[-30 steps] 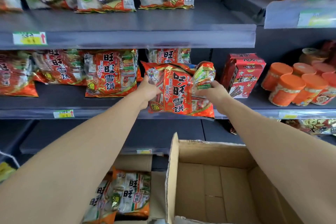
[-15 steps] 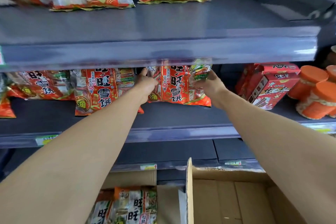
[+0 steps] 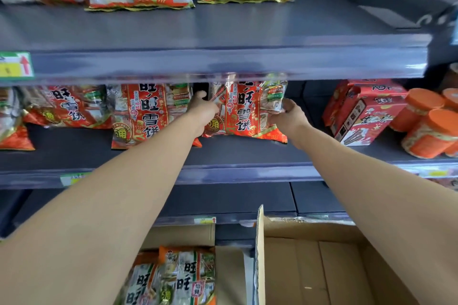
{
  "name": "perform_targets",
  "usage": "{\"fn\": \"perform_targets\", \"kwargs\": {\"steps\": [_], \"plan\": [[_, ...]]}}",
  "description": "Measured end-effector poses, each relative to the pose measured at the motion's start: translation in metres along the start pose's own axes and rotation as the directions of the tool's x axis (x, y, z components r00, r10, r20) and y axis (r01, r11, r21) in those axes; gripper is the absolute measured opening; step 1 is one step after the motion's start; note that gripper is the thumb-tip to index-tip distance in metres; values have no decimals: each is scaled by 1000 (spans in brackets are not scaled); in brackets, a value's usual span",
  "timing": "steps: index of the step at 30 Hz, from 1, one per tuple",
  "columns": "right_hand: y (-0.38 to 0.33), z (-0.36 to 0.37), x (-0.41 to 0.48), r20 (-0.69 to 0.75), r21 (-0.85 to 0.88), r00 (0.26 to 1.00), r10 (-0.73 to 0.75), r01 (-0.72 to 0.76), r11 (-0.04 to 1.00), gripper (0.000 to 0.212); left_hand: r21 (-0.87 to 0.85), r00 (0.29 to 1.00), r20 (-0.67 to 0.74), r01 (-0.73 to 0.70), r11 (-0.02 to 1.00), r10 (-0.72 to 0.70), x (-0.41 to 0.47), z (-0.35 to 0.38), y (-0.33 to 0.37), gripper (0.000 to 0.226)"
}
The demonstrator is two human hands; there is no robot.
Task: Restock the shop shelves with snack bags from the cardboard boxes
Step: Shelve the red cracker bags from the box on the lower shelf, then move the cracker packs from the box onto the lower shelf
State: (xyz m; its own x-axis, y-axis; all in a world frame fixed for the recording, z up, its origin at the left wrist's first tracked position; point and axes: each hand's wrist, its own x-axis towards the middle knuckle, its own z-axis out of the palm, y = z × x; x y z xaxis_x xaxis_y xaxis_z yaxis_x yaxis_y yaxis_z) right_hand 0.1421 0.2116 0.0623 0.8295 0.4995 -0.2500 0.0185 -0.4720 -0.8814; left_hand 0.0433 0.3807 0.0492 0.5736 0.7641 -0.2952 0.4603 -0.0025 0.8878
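Two bare arms are all that shows of the person. The left arm [image 3: 111,205], to the left of the cardboard box [image 3: 297,229], is uncovered from the picture's edge to the wrist. It looks broad and smooth nearest the camera and tapers to the left hand [image 3: 202,109], whose thumb [image 3: 200,94] ends in a rounded tip. The right arm [image 3: 371,181], above the box's right side, is likewise unclothed and narrows to the right hand [image 3: 288,116], seen from its back.
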Motion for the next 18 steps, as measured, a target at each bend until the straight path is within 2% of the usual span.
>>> {"fn": "perform_targets", "kwargs": {"steps": [4,7,12,15,18], "plan": [[-2,1,-38,56,-99,998,-35,41,994,48,-18,1000,22,-20,1000,21,-52,-11,-9,57],[5,10,-73,145,-147,987,-71,92,985,36,-48,999,48,9,999,-6,-110,-19,-21,35],[13,37,-128,292,-203,948,-125,189,961,33,34,994,93,62,997,-65,-181,-49,-61,45],[17,61,-154,381,-254,916,-130,238,938,28,61,989,75,124,990,-128,-209,-79,-83,44],[20,90,-171,466,-338,879,-99,280,898,33,52,979,78,185,981,-189,-227,-108,-106,40]]}}
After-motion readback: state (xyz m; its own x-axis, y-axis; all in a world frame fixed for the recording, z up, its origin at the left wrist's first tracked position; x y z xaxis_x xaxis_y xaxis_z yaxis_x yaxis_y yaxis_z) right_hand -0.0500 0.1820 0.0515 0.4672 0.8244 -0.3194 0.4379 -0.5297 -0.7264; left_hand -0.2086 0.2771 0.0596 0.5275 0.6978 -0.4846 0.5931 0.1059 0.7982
